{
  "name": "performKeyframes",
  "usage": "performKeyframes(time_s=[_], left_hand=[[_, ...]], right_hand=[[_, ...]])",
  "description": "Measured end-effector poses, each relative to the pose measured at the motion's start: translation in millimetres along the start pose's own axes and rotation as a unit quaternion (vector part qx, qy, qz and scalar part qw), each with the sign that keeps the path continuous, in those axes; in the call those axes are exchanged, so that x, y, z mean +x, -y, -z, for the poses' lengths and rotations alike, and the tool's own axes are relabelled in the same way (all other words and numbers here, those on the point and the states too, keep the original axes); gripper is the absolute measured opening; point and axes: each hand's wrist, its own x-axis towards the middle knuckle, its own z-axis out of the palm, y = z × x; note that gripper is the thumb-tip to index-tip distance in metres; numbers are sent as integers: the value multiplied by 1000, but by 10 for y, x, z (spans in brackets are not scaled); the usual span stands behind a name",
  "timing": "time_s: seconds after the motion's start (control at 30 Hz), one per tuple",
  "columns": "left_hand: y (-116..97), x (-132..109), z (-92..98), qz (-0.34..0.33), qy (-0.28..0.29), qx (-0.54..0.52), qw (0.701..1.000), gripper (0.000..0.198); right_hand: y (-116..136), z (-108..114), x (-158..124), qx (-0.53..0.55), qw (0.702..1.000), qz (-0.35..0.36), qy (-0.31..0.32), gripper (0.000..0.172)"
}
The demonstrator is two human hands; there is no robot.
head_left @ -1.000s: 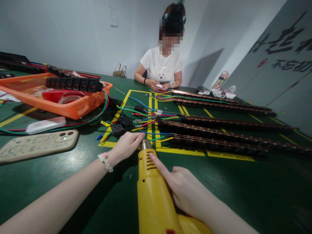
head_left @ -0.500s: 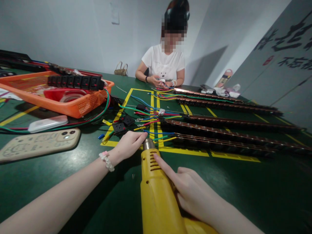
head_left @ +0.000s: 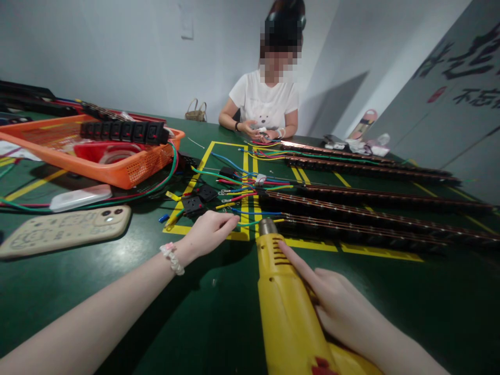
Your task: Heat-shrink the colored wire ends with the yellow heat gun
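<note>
My right hand (head_left: 336,307) grips a yellow heat gun (head_left: 287,302), its forefinger laid along the barrel. The metal nozzle (head_left: 267,226) points at the coloured wire ends (head_left: 250,211) of a long black power strip (head_left: 363,221). My left hand (head_left: 209,232), with a bead bracelet at the wrist, rests on the green table with its fingers curled together near a blue wire; what it pinches is hidden. Two small black sockets (head_left: 199,199) lie just beyond it.
An orange basket (head_left: 128,169) with a black socket strip stands at the left. A phone in a beige case (head_left: 58,229) and a white object (head_left: 80,198) lie nearer. Several long power strips (head_left: 371,195) cross the table. A person in a white shirt (head_left: 263,104) works opposite.
The heat gun and my right hand have swung to the right, away from my left hand, so the nozzle now faces the strip's wire ends. My left hand has stayed in place.
</note>
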Motion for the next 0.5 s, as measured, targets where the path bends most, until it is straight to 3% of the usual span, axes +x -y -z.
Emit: performKeyframes(time_s=[0.2, 0.5], left_hand=[[-39, -12, 20, -13, -32, 47, 998, 45], [-44, 0, -2, -41, -98, 73, 992, 36]], right_hand=[[-162, -7, -69, 31, 998, -46, 7, 79], [-177, -36, -82, 13, 999, -32, -11, 78]])
